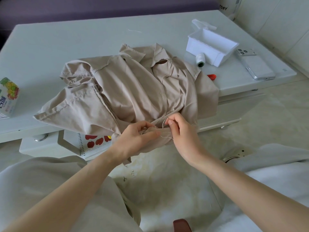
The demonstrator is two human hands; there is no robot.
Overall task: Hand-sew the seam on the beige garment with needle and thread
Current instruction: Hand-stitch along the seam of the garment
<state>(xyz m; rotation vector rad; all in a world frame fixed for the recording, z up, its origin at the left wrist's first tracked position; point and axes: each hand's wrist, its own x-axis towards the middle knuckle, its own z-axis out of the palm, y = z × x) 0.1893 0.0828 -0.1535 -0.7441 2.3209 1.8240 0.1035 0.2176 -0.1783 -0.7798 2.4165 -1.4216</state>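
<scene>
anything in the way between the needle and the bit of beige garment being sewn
Nothing visible does. The right hand pinches the needle right at the edge of the beige garment, which the left hand holds bunched beside it. Only the loose thread loops between the hands.

Two hands (138, 138) (182, 131), plus one garment (133, 87), needle (167, 116), spool (200, 60), box (199, 46), phone (255, 66), carton (8, 96).

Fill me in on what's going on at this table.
A person is hand-sewing the beige garment, which lies bunched on the white table and hangs over its near edge. The left hand pinches the fabric at the seam; the right hand holds the needle in a fingertip grip, thread trailing below. A thread spool, white box and phone sit to the right.
</scene>
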